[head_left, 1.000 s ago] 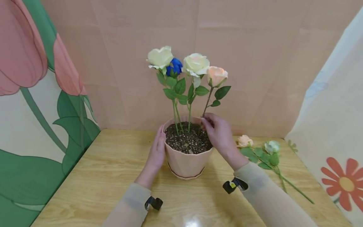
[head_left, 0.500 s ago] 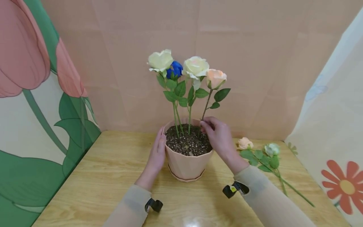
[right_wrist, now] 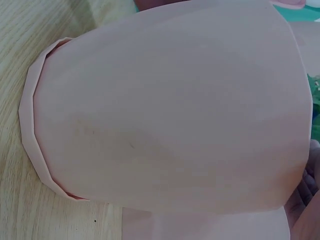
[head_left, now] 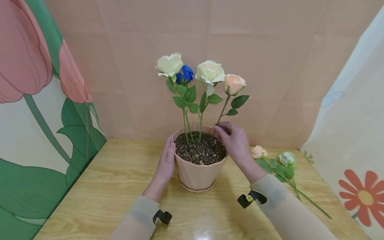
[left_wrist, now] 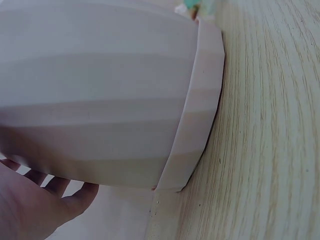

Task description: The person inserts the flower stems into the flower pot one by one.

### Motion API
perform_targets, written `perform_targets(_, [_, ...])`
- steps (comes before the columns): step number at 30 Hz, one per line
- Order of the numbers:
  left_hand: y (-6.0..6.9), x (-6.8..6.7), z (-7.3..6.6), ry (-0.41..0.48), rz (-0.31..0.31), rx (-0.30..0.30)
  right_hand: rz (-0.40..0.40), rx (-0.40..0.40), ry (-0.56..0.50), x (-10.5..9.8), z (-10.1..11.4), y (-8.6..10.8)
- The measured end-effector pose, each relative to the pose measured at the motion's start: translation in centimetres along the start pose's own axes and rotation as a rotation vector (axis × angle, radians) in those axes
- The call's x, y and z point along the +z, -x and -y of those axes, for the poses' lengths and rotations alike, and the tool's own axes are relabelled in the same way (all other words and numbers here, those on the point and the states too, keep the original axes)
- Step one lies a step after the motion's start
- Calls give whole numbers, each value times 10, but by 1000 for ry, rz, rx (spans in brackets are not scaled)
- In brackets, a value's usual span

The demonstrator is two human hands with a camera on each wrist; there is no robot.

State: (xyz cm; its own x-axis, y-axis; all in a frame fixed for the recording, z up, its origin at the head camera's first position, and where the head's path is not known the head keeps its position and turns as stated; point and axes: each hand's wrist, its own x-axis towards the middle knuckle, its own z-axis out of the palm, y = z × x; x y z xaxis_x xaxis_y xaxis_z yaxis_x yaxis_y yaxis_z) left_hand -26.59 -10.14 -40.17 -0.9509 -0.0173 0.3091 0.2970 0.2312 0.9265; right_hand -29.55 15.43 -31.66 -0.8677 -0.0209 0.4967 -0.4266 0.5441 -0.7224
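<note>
A pink faceted flowerpot [head_left: 199, 175] full of dark soil [head_left: 198, 152] stands on its saucer [head_left: 196, 190]. My left hand [head_left: 166, 161] rests flat along the pot's left side, and the left wrist view shows its fingers [left_wrist: 80, 199] against the wall. Over the right rim, my right hand [head_left: 237, 141] pinches the brown stem of a peach rose [head_left: 234, 84] low down. That stem leans right, its lower end partly hidden by the fingers. Upright in the soil are two cream roses, one left [head_left: 169, 65] and one middle [head_left: 210, 72], plus a blue rose [head_left: 184, 74].
Right of the pot, a peach rose [head_left: 259, 152] and a pale green-white rose [head_left: 287, 158] lie on the wooden table [head_left: 120, 186], stems crossed. A pinkish backdrop [head_left: 270, 66] hangs behind, with flower-printed cloths at both sides.
My right hand has shifted slightly right with the stem, and the peach rose's head has swung right. The middle cream rose has also moved a little right. My left hand stays on the pot.
</note>
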Motion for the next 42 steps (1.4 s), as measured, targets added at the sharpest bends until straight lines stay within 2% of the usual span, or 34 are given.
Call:
perform_targets(6, [0,1,-1,-2,0,-11,-3,13,-22,-7,-2,1])
perform_targets(14, [0,0,0,2,-2,-5,21,28,-7,-26,-2,6])
perform_targets(22, [1,-1,-1,21,8,0,-4,45,-8,-52,-12,13])
perform_targets(27, [1,-1,-2,31,10,4,23,85,20,-74,-16,23])
perform_targets(35, [1,-1,-3,6,1,-28,30,104,110,-103,-31,36])
perform_targets(42, [2,-1,-3,2,6,-33,10,105,130,-122,-49,46])
